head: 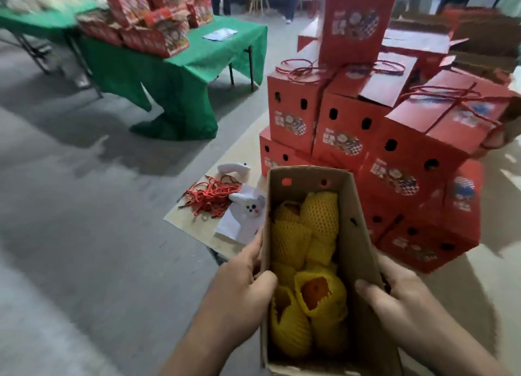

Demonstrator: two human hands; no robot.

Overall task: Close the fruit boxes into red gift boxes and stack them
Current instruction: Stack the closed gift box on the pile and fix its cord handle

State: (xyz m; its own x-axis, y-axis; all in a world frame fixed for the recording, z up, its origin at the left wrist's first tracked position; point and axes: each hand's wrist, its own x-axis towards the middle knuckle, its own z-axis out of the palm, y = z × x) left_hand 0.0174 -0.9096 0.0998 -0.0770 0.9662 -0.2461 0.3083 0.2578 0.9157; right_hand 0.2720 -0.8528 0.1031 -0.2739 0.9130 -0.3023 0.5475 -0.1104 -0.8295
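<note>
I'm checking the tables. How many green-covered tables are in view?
2. One green-covered table stands upper middle, loaded with red boxes; a second sits blurred at the far upper left. Others may be out of view.

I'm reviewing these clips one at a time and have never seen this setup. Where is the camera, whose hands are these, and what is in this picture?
There is no machine here. A person wears one wide-angle camera on the head, looking forward and down, so the two bare arms at the bottom are the wearer's own.

The left hand and the right hand grip the two long sides of an open cardboard box, thumbs hooked over its edges. Inside lie oranges in yellow foam nets.

Beyond it stands a stack of red gift boxes, several tied with red cord. To the left, on a flat sheet of cardboard on the floor, lie a bundle of loose red cords and a white paper with a cartoon face. Farther back, a green-clothed table carries more red boxes.
</note>
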